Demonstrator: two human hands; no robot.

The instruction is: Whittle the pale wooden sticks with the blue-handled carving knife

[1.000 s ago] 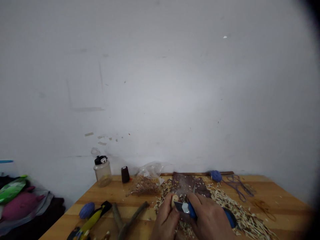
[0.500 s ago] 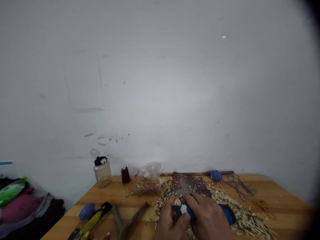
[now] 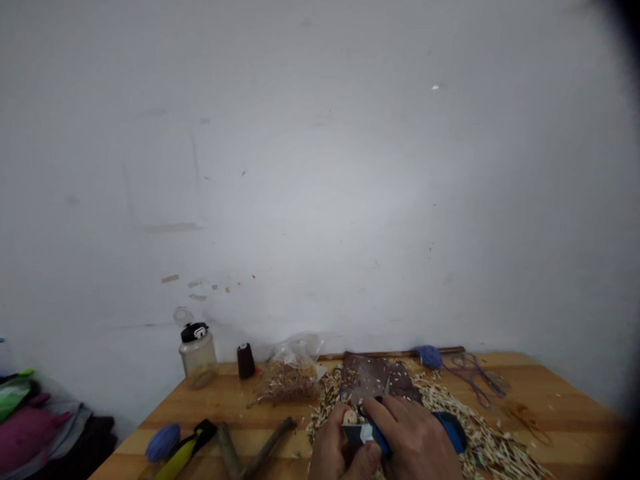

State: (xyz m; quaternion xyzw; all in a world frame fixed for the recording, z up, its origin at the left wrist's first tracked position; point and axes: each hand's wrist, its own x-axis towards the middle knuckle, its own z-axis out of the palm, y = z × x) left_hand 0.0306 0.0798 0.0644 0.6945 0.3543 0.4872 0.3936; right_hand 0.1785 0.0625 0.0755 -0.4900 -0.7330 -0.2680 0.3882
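My left hand (image 3: 334,450) is closed around a small pale piece of wood (image 3: 349,417) whose rounded end shows above the fingers. In my right hand (image 3: 414,437) is a blue utility knife (image 3: 381,440), with the fingers wrapped over its handle. The wide blade lies across the wood, and my left thumb presses near the blade's base. Both hands are close together above a heap of wood shavings (image 3: 480,427). A dark maroon cloth (image 3: 357,373), sprinkled with chips, lies just beyond them; a thin pointed metal tip shows on it, the rest hidden.
Along the back stand a clear jar (image 3: 198,363) with a black lid, a dark thread spool (image 3: 245,362) and a plastic bag (image 3: 290,380) of shavings. Purple yarn (image 3: 430,357) lies back right. A forked branch (image 3: 267,447) and yellow-handled tool (image 3: 183,457) are front left.
The whole view has shifted slightly, so the table appears lower and a little further left. Both hands keep their hold, with the blade still against the wood.
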